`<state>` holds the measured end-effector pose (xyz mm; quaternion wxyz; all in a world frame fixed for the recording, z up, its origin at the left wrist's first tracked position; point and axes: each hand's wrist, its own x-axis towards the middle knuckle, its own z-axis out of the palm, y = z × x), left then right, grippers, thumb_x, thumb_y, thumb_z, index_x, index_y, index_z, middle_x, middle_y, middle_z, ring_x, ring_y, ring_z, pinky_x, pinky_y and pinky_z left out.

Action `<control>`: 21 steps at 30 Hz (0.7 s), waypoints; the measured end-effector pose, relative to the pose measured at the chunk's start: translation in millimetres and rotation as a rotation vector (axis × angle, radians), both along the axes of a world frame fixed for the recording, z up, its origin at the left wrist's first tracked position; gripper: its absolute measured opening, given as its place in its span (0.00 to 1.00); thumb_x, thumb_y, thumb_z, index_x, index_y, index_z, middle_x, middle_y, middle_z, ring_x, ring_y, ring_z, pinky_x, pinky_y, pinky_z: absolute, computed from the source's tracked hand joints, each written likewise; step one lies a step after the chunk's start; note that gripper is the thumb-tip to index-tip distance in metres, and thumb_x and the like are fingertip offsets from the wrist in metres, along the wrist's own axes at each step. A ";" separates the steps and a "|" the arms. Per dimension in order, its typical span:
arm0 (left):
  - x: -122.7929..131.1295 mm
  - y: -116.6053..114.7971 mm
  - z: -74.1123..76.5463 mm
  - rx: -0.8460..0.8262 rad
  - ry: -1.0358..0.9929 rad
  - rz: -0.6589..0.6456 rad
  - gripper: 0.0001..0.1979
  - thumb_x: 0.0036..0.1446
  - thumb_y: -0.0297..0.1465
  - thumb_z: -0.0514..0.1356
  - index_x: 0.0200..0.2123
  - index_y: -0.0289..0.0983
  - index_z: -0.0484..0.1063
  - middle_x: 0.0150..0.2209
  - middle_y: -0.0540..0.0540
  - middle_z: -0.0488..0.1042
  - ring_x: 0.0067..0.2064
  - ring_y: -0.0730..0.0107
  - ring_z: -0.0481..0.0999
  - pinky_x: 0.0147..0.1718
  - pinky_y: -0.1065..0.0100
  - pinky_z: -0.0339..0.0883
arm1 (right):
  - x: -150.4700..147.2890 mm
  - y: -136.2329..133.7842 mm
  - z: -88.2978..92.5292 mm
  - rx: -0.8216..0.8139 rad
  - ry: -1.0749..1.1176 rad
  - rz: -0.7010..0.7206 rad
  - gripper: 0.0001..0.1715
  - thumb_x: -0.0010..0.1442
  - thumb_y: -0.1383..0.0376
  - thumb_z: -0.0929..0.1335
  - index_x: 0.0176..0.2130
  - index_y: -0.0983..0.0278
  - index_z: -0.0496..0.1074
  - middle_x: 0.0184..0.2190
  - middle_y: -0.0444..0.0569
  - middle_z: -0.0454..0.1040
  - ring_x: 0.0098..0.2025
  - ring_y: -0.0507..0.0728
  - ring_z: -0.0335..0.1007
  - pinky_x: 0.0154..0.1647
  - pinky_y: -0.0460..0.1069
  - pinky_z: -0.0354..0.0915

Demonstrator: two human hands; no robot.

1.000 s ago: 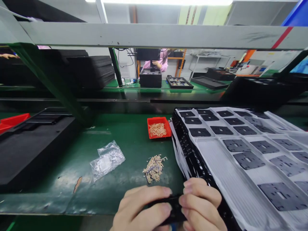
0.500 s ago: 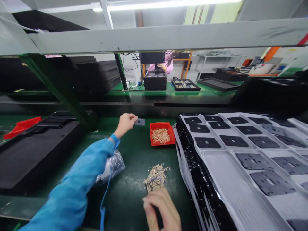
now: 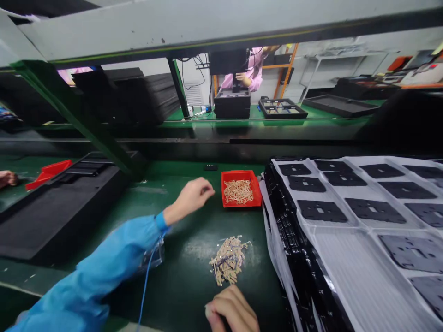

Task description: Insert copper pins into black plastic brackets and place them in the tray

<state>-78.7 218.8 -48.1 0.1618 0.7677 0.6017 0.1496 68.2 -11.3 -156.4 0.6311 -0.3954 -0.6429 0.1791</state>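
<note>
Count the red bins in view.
2. One red bin holding beige strips sits on the green bench; another red bin sits far left, partly behind a black foam case. More may be hidden.

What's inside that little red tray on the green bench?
The red tray holds a loose heap of thin tan strips. They cover most of its floor, so whatever lies beneath them cannot be seen.
</note>
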 end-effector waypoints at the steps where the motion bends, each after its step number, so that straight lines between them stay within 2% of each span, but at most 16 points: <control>1: -0.1 -24.7 -4.1 -0.038 -0.007 -0.071 0.14 0.70 0.37 0.65 0.54 0.36 0.76 0.53 0.42 0.80 0.48 0.60 0.83 0.47 0.54 0.81 | 4.7 0.9 3.2 -0.012 -0.011 0.030 0.13 0.71 0.71 0.62 0.35 0.58 0.67 0.21 0.42 0.70 0.24 0.52 0.65 0.26 0.47 0.60; 3: 4.7 -70.8 -16.4 -0.076 -0.020 -0.151 0.12 0.70 0.36 0.66 0.52 0.36 0.77 0.49 0.43 0.80 0.44 0.63 0.83 0.43 0.58 0.81 | 15.2 2.8 10.8 -0.046 -0.047 0.096 0.12 0.70 0.72 0.63 0.36 0.59 0.69 0.23 0.43 0.72 0.26 0.53 0.68 0.29 0.47 0.65; 6: 18.7 -115.5 -40.4 -0.016 -0.021 -0.119 0.12 0.70 0.35 0.65 0.52 0.36 0.76 0.52 0.42 0.79 0.47 0.61 0.82 0.45 0.56 0.81 | 30.0 5.0 21.6 -0.077 -0.104 0.172 0.11 0.69 0.74 0.64 0.38 0.60 0.72 0.26 0.44 0.75 0.28 0.52 0.71 0.32 0.46 0.69; 9: 27.8 -128.5 -58.5 0.066 0.012 -0.052 0.12 0.70 0.35 0.65 0.52 0.36 0.76 0.51 0.42 0.79 0.48 0.60 0.82 0.46 0.55 0.80 | 39.1 5.3 28.5 -0.081 -0.119 0.193 0.11 0.68 0.75 0.65 0.39 0.60 0.72 0.27 0.44 0.76 0.29 0.52 0.73 0.33 0.45 0.70; 11: 27.5 -127.8 -62.6 0.112 0.032 -0.043 0.12 0.71 0.35 0.65 0.52 0.36 0.76 0.50 0.43 0.80 0.46 0.61 0.82 0.45 0.56 0.81 | 41.9 4.8 31.2 -0.106 -0.113 0.190 0.11 0.68 0.74 0.65 0.38 0.60 0.73 0.28 0.44 0.76 0.29 0.52 0.73 0.33 0.45 0.70; 15: 17.8 -124.9 -52.9 0.226 0.035 -0.087 0.11 0.71 0.35 0.65 0.51 0.35 0.76 0.47 0.45 0.80 0.41 0.65 0.82 0.40 0.60 0.81 | 44.5 6.5 32.6 -0.212 -0.055 0.130 0.12 0.69 0.73 0.66 0.38 0.59 0.75 0.30 0.44 0.79 0.32 0.52 0.77 0.38 0.45 0.73; 18: 10.9 -128.3 -36.8 0.358 0.029 -0.160 0.09 0.71 0.33 0.65 0.49 0.35 0.76 0.46 0.45 0.80 0.40 0.66 0.82 0.38 0.63 0.81 | 47.4 13.1 32.1 -0.322 0.028 0.046 0.09 0.70 0.69 0.68 0.43 0.58 0.78 0.34 0.47 0.82 0.36 0.54 0.79 0.41 0.45 0.74; 21: 7.4 -135.3 -18.8 0.539 0.045 -0.280 0.03 0.71 0.28 0.63 0.45 0.35 0.75 0.46 0.45 0.79 0.41 0.66 0.81 0.38 0.63 0.80 | 50.0 21.2 36.9 -0.477 0.111 0.045 0.08 0.69 0.62 0.71 0.46 0.60 0.81 0.39 0.51 0.84 0.37 0.55 0.81 0.39 0.45 0.76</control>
